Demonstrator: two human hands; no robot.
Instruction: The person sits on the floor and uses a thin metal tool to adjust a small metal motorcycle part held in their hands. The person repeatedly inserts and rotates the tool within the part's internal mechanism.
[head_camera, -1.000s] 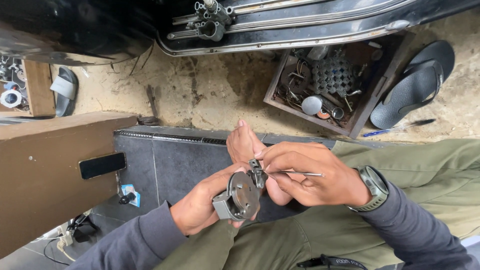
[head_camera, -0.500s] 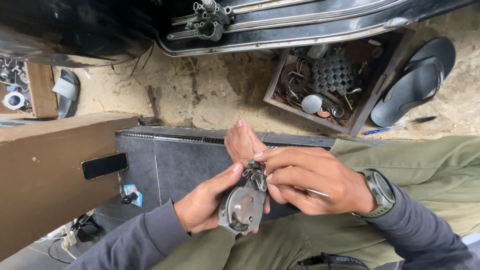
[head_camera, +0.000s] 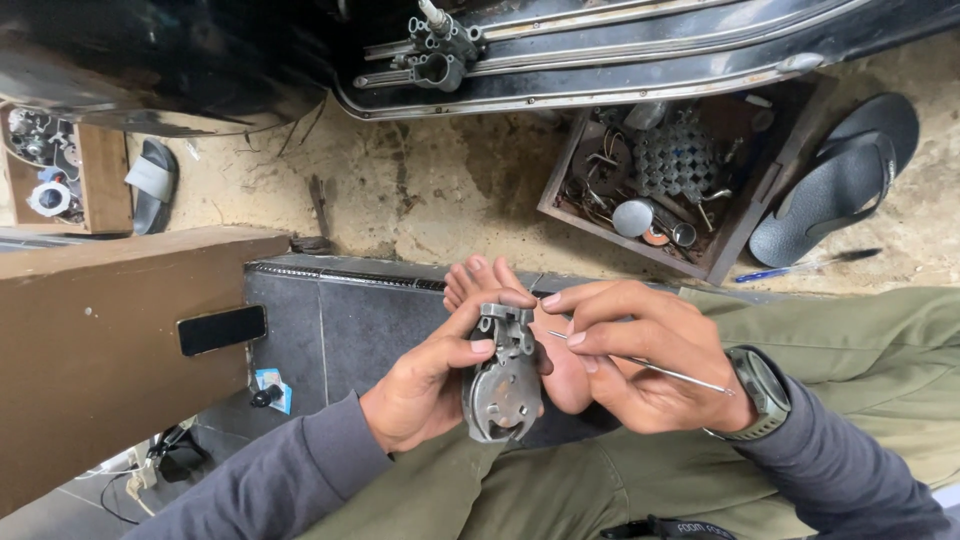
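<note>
While left hand clasps padlock; right hand beside.

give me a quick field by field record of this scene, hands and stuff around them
left hand: left hand grips a grey metal mechanism, thumb on its upper part
right hand: right hand pinches a thin metal rod, fingertips at the top of the mechanism
wrist: dark watch on the right wrist
clothing: olive trousers, dark grey sleeves
foot: bare foot behind the mechanism
floor: sandy ground with a wooden box of metal parts, a dark sandal, a blue pen
left side: brown wooden bench
</note>
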